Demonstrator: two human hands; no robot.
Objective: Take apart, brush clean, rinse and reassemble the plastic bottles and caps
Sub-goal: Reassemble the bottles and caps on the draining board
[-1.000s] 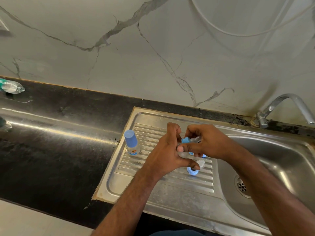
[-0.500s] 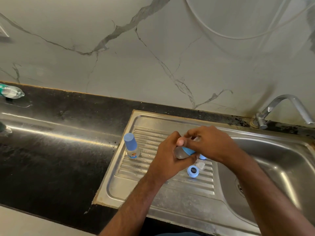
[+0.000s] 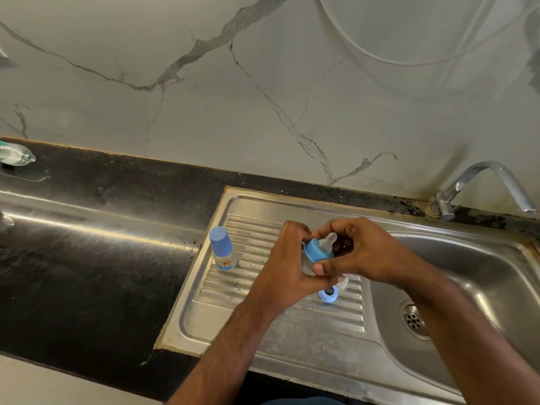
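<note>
Above the drainboard (image 3: 263, 323), the left hand (image 3: 280, 267) grips a bottle (image 3: 308, 264); the right hand (image 3: 362, 252) pinches its blue collar (image 3: 317, 252). A capped bottle (image 3: 222, 249) stands left; a loose ring (image 3: 328, 294) lies nearer.

Tilted clear bottle (image 3: 307, 264) with blue collar (image 3: 317, 252), capped bottle (image 3: 223, 249) upright on drainboard

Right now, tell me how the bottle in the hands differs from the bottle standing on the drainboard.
The held bottle is tilted and gripped by the left hand and right hand; the standing bottle sits upright and untouched on the drainboard. The held bottle shows a bare teat above its blue ring; the standing bottle wears a tall blue cap that hides any teat. The standing bottle shows a printed label; none is visible on the held bottle. Both are small, clear-bodied bottles with blue tops.
</note>
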